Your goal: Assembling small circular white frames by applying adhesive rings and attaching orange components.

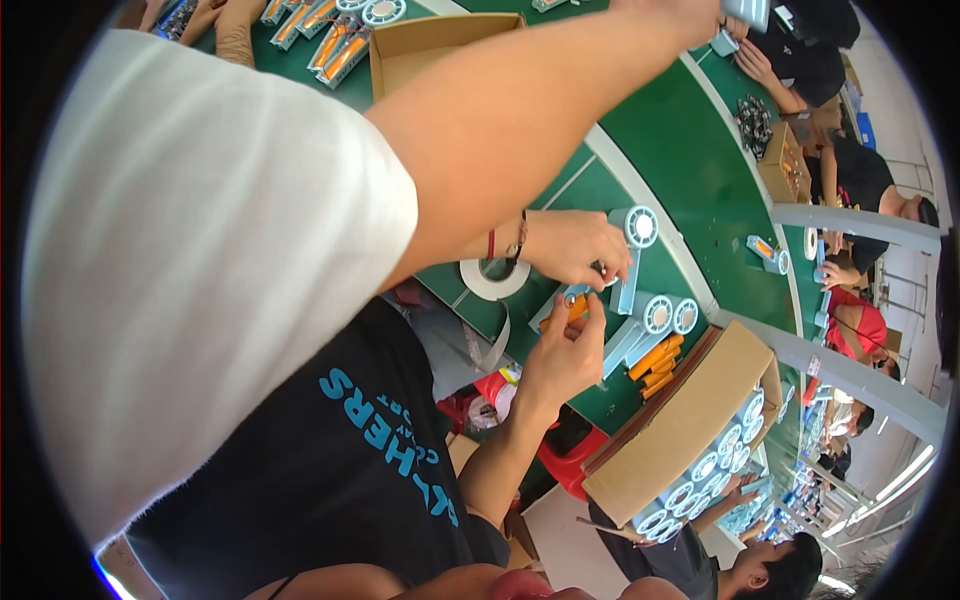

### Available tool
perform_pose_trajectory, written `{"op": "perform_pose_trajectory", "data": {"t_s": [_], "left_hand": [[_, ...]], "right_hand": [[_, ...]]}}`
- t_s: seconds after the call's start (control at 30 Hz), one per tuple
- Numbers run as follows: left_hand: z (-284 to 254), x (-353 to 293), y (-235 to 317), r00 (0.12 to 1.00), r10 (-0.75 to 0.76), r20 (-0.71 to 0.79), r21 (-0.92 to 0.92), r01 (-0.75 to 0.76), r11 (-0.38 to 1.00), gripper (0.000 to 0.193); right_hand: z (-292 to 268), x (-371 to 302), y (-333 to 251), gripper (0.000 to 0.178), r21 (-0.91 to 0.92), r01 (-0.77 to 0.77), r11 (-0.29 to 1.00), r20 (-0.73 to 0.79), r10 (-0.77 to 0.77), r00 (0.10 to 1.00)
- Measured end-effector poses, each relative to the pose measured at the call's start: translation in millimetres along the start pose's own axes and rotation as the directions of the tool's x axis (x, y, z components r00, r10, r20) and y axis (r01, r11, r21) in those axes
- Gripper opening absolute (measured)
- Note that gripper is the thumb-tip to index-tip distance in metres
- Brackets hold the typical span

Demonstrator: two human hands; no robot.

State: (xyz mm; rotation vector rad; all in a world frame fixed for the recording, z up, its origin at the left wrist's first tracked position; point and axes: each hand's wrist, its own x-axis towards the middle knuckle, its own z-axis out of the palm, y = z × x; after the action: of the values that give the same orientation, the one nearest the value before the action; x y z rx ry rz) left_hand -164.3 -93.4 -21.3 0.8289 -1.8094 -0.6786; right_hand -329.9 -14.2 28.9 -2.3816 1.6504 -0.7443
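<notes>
My right hand (568, 360) is closed around an orange cylinder that looks like a battery (572, 309), with a pale blue part at its upper end. Just above it, my left hand (580, 248), with bands on the wrist, pinches at that end; what its fingertips hold is too small to tell. A pale blue handheld fan (640, 228) lies beside my left fingers. Two more fans (656, 314) lie to the right, next to several orange batteries (655, 366). Left of my hands is a roll of white tape (492, 284), a strip hanging off the green table.
A co-worker's white-sleeved arm (530, 95) crosses from the left above my left forearm. A cardboard box of fans (690, 400) stands at the right, near a red stool (572, 462). Another open box (440, 38) and several fan housings with orange batteries (340, 55) lie farther left.
</notes>
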Motion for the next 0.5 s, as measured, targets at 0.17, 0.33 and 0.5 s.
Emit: {"op": "perform_pose_trajectory", "data": {"t_s": [0.17,0.33,0.5], "left_hand": [[5,1,7,1.000,-0.012,0.008,0.013,0.012,1.000,0.008],[-4,-4,6,0.997,-0.046,0.059,0.044,0.043,0.998,0.009],[3,-3,-1,0.999,-0.029,0.014,0.089,0.027,0.996,0.007]], "right_hand": [[4,2,3,0.030,-0.033,0.038,0.999,-0.015,-0.038,0.999],[5,0,1,0.030,0.051,-0.013,0.999,-0.002,0.013,1.000],[-4,-4,1,0.031,0.277,-0.133,0.952,-0.023,0.145,0.989]]}}
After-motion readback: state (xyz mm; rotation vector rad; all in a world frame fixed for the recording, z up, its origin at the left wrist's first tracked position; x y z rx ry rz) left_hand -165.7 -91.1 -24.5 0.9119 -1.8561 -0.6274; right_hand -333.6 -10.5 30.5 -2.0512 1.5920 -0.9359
